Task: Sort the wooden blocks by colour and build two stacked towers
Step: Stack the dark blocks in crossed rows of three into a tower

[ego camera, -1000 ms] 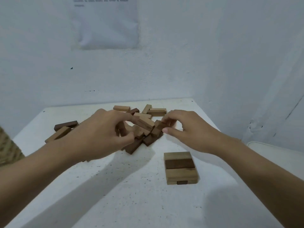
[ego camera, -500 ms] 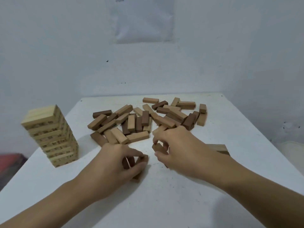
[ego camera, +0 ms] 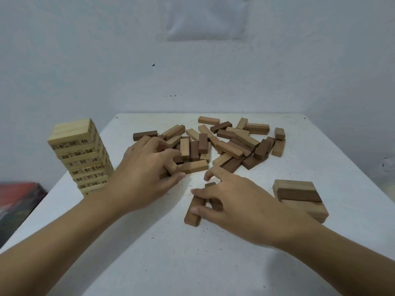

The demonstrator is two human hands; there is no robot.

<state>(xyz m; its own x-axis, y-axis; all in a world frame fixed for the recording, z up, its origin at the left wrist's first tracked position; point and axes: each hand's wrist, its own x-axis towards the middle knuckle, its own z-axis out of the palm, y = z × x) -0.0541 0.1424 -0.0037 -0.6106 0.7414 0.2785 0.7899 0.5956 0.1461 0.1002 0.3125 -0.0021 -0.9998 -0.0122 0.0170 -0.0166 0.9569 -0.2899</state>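
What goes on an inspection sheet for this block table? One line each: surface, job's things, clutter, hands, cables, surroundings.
Surface: white table, speckled.
Job's things: loose pile of light and dark blocks at the back; low stack mixing both shades on the right.
Clutter: tall tower of pale numbered blocks on the left.
Hands: left hand grips a pale block at the pile's near edge; right hand pinches a light block beside a dark block.
Cables: nothing seen.
Surroundings: white walls; paper sheet on the back wall; red object left of the table.

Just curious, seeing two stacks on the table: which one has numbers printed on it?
The tall pale tower at far left; the low stack at right shows no numbers.
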